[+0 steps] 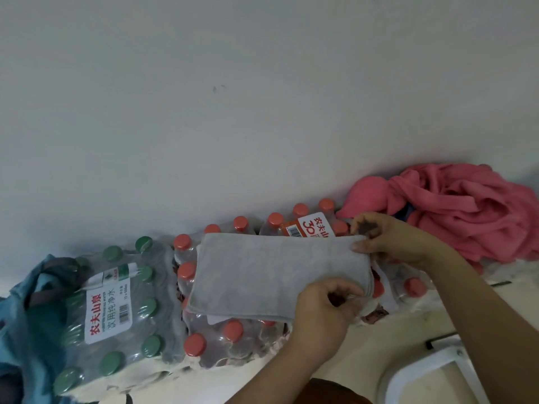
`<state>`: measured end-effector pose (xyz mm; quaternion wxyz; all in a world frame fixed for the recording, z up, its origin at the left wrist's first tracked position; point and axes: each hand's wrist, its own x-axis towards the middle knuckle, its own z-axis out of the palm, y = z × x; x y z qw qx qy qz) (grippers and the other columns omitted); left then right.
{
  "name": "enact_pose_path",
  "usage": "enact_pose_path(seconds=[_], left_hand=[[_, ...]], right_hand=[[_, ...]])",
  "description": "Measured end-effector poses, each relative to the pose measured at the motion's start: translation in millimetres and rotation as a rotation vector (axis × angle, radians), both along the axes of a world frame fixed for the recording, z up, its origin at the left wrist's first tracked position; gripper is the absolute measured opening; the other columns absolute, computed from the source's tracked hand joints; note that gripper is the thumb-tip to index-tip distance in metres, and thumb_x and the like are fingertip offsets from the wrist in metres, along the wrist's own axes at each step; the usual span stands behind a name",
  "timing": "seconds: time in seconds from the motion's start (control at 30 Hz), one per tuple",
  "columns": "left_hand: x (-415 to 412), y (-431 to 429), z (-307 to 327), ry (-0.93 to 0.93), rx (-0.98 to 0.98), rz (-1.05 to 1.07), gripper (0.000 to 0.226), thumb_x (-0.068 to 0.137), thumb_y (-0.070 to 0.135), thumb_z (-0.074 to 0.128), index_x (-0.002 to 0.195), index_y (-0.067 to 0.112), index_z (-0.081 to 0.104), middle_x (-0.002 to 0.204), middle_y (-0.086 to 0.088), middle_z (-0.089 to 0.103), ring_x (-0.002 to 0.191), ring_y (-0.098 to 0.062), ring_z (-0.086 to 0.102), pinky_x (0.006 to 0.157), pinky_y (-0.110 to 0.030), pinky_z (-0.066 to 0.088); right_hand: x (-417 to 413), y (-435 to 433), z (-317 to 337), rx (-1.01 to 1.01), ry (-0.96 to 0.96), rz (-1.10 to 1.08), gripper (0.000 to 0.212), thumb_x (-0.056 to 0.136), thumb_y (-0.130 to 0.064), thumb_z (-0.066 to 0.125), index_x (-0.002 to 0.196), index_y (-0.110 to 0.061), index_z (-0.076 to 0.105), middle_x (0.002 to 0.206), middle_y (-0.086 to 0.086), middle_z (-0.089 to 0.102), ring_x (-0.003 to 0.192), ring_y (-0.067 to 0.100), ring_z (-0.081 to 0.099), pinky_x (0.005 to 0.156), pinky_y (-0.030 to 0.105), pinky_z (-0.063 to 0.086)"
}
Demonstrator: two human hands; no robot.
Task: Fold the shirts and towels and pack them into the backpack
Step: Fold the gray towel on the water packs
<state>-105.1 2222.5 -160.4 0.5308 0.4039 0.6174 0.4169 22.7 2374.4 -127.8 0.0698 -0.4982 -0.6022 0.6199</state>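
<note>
The left hand point(323, 310) pinches the near right corner of the folded grey towel point(271, 272), fingers curled over its edge; the right hand point(390, 240) pinches the far corner. The towel lies flat on the red-capped bottle pack point(213, 342), 1 of 2 packs, beside the green-capped pack point(116, 301). A blue bag point(26, 316) sits left, a crumpled pink garment point(466, 211) right

One folded grey terry towel point(277, 272) and two hands, the left hand point(320, 313) and the right hand point(390, 243). Two shrink-wrapped packs of water bottles: one green-capped pack point(108, 310), one red-capped pack point(230, 345). One crumpled pink garment heap point(466, 211). One blue fabric bag point(29, 310). One white metal frame point(417, 368).
</note>
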Motion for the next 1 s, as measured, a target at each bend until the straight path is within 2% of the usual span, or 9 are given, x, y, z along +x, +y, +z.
enact_pose_path(seconds=[0.13, 0.27, 0.37, 0.47, 0.6, 0.7, 0.83, 0.93, 1.0], left_hand=[[-8, -21, 12, -0.048, 0.111, 0.12, 0.028, 0.081, 0.003, 0.071, 0.081, 0.03, 0.064, 0.07, 0.019, 0.062, 0.067, -0.004, 0.056, 0.066, -0.025, 0.053], [-32, -39, 24, -0.12, 0.151, 0.238, 0.026, 0.083, 0.004, 0.069, 0.096, 0.026, 0.065, 0.078, 0.004, 0.058, 0.073, -0.016, 0.058, 0.072, -0.04, 0.057], [-51, -50, 29, -0.161, 0.135, 0.319, 0.025, 0.087, 0.006, 0.065, 0.104, 0.025, 0.067, 0.083, -0.003, 0.059, 0.075, -0.021, 0.057, 0.074, -0.04, 0.056], [-68, -63, 32, -0.145, 0.147, 0.377, 0.017, 0.091, 0.015, 0.063, 0.103, 0.026, 0.069, 0.086, -0.003, 0.072, 0.076, -0.031, 0.066, 0.069, -0.04, 0.058], [-87, -78, 38, -0.194, 0.168, 0.506, 0.018, 0.093, 0.008, 0.057, 0.097, 0.02, 0.07, 0.079, -0.003, 0.074, 0.064, -0.019, 0.069, 0.058, -0.029, 0.054], [-95, -83, 25, -0.12, 0.132, 0.673, 0.024, 0.092, 0.008, 0.058, 0.091, 0.026, 0.073, 0.069, 0.006, 0.071, 0.057, -0.005, 0.061, 0.054, -0.018, 0.045], [-95, -83, 9, -0.025, 0.082, 0.862, 0.024, 0.092, 0.011, 0.058, 0.09, 0.029, 0.074, 0.075, 0.006, 0.073, 0.066, -0.009, 0.065, 0.061, -0.024, 0.049], [-97, -81, 6, 0.037, 0.067, 0.955, 0.028, 0.092, 0.009, 0.059, 0.092, 0.032, 0.073, 0.089, 0.011, 0.074, 0.085, -0.007, 0.069, 0.077, -0.028, 0.054], [-100, -79, 3, 0.098, 0.021, 0.998, 0.024, 0.091, 0.011, 0.06, 0.098, 0.029, 0.073, 0.093, 0.012, 0.073, 0.088, -0.004, 0.068, 0.082, -0.03, 0.054]], right_hand=[[-12, -12, 12, 0.245, -0.026, -0.114, 0.018, 0.078, 0.004, 0.071, 0.087, -0.01, 0.063, 0.067, 0.011, 0.057, 0.057, 0.017, 0.054, 0.055, 0.027, 0.047], [-49, -30, 32, 0.414, -0.064, -0.156, 0.015, 0.078, 0.007, 0.067, 0.082, -0.008, 0.068, 0.059, 0.003, 0.052, 0.042, 0.001, 0.045, 0.043, 0.013, 0.039], [-84, -39, 44, 0.516, -0.108, -0.115, 0.021, 0.076, 0.006, 0.062, 0.073, -0.014, 0.069, 0.07, 0.006, 0.066, 0.051, 0.007, 0.054, 0.049, 0.019, 0.046], [-117, -43, 54, 0.584, -0.157, 0.053, 0.014, 0.075, -0.004, 0.063, 0.074, -0.015, 0.072, 0.072, 0.0, 0.069, 0.058, 0.009, 0.057, 0.057, 0.021, 0.046], [-155, -36, 58, 0.502, -0.173, 0.468, 0.004, 0.08, -0.02, 0.072, 0.082, -0.017, 0.073, 0.076, -0.003, 0.07, 0.064, 0.006, 0.06, 0.064, 0.022, 0.048], [-180, -22, 47, 0.487, -0.286, 0.801, 0.028, 0.072, -0.026, 0.08, 0.097, -0.027, 0.069, 0.093, -0.009, 0.069, 0.084, 0.007, 0.064, 0.078, 0.025, 0.052], [-212, -18, 33, 0.766, -0.302, 0.988, 0.021, 0.074, -0.016, 0.071, 0.093, -0.026, 0.069, 0.091, -0.009, 0.066, 0.084, 0.009, 0.06, 0.075, 0.023, 0.048], [-226, -15, 24, 0.807, -0.208, 1.026, 0.012, 0.076, -0.018, 0.069, 0.087, -0.023, 0.07, 0.083, -0.01, 0.066, 0.079, 0.007, 0.058, 0.068, 0.02, 0.043], [-233, -11, 12, 0.801, -0.184, 1.058, 0.009, 0.079, -0.022, 0.068, 0.087, -0.024, 0.067, 0.087, -0.01, 0.065, 0.083, 0.009, 0.059, 0.072, 0.022, 0.044]])
